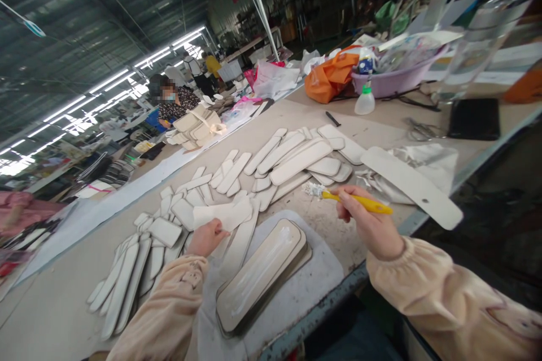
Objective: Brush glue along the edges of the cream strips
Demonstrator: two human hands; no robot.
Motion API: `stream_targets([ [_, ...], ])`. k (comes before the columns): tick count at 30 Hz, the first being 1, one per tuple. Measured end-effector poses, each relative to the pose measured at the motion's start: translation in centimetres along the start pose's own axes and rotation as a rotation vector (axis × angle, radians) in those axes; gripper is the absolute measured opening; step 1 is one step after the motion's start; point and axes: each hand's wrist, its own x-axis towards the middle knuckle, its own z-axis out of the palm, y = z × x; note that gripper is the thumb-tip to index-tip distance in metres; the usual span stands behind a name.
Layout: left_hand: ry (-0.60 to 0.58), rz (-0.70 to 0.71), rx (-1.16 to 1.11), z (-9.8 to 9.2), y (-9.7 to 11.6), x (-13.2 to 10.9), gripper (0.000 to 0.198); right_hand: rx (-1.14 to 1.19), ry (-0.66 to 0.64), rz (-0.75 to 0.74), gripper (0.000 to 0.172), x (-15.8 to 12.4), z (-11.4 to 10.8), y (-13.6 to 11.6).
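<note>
Workshop hall: strip lights ran beneath a dark ribbed roof; a co-worker (186, 96) was at the far left.
Bench: your tan tabletop (63, 299) had a scuffed metal edge.
Far side: an orange bag (330, 76), lilac plastic basin (396, 82) and green-capped squeeze bottle (365, 102) stood behind the heap.
Right end: a perforated long strip (410, 183) overhung your bench edge.
Heap: pale flat pieces (300, 162), round-ended and dark-edged, overlapped and crowded the space beyond your hands.
Stack: oblong padded pieces (258, 276) lay before you on white cloth (326, 262), the top one streaked glossy white.
Left hand (208, 238): your fingers were pinched together on a thin white piece (220, 214) above the heap.
Right hand (368, 217): your fingers were closed round a yellow-handled brush (372, 205), its bristles clotted white, beyond the stack.
</note>
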Motion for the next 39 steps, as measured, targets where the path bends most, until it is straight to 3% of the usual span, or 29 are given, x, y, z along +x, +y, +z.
stream_targets([
  [6, 0.047, 0.158, -0.018, 0.4, -0.1, -0.7, 0.021, -0.021, -0.005, -0.002, 0.029, 0.2, 0.2, 0.3],
  [10, 0.207, 0.103, -0.053, 0.3, -0.1, -1.4, 0.019, -0.093, 0.017, -0.079, 0.029, -0.1, 0.5, 0.8],
  [13, 0.373, 0.016, -0.102, -1.5, -0.4, -2.5, 0.018, -0.153, 0.017, -0.201, 0.028, -0.6, 0.8, 0.8],
  [16, 0.451, 0.003, -0.174, -5.4, 0.1, -4.7, 0.018, -0.167, -0.039, -0.279, 0.022, -1.2, 1.4, 0.6],
  [17, 0.441, 0.029, -0.214, -7.0, 0.6, -5.8, 0.018, -0.144, -0.070, -0.278, 0.020, -1.4, 1.8, 0.4],
  [21, 0.211, 0.244, -0.485, -12.7, 4.7, -10.5, 0.020, 0.098, -0.265, -0.187, 0.024, -2.0, 4.0, -1.5],
  [24, -0.022, 0.407, -0.564, -14.5, 8.3, -13.1, 0.016, 0.221, -0.412, -0.150, 0.031, -2.9, 6.0, -3.5],
  [28, -0.195, 0.375, -0.671, -13.1, 11.2, -15.3, 0.013, 0.137, -0.470, -0.035, 0.032, -5.1, 7.4, -4.6],
  [33, -0.317, 0.154, -1.056, -7.9, 11.7, -18.8, 0.025, -0.094, -0.183, -0.006, 0.032, -7.0, 5.8, -2.4],
  [36, -0.291, 0.011, -1.216, -4.5, 11.9, -21.3, 0.036, -0.141, -0.047, -0.022, 0.034, -6.6, 4.4, -1.0],
  [39, -0.196, -0.216, -1.335, -2.2, 11.8, -22.8, 0.040, -0.188, -0.075, -0.043, 0.036, -5.7, 4.3, -0.1],
])
